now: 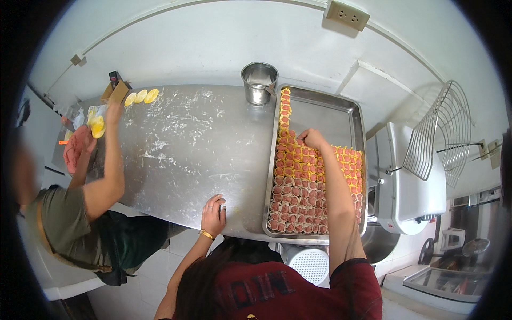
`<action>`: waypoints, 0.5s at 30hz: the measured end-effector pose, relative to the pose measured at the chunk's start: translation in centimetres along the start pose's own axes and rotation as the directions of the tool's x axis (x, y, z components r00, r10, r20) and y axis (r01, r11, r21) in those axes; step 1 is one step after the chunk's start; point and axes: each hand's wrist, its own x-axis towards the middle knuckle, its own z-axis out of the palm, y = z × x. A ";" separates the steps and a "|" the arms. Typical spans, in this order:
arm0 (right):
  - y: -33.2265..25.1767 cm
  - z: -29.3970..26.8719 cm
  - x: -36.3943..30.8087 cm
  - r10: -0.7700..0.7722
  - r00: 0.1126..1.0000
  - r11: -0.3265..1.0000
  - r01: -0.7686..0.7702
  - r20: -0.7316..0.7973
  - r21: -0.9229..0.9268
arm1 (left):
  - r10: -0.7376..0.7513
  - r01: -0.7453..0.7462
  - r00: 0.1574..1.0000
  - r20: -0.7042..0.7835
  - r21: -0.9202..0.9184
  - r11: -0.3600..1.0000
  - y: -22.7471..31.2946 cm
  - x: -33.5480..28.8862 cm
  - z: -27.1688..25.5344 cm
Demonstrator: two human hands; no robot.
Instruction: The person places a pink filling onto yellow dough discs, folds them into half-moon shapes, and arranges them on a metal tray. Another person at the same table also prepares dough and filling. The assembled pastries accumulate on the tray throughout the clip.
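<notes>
My right hand (313, 140) reaches over a large metal tray (341, 98), its fingers pinched at the upper edge of the packed dumplings. Whatever lies between those fingertips is hidden. Rows of small open-topped dumplings (301, 160) with pink filling fill much of the tray; the upper ones have yellow wrappers, the lower ones (298, 205) pale wrappers. A single column of yellow dumplings (285, 109) runs up the tray's left side. My left hand (214, 216) rests open on the near edge of the steel table (186, 154), holding nothing, with a gold band on the wrist.
On the left a co-worker handles pink meat (74, 152) and a yellow wrapper (98, 128). Round yellow wrappers (141, 96) lie at the far left. A metal pail (259, 88) stands beside the tray. A wire-guard fan (426, 138) and white appliance (410, 176) stand right.
</notes>
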 end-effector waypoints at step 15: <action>0.2 -4.6 -8.1 -0.011 0.815 0.990 0.088 -0.580 0.106 | 0.036 -0.036 0.999 -0.032 0.012 0.999 0.0 0.1 0.3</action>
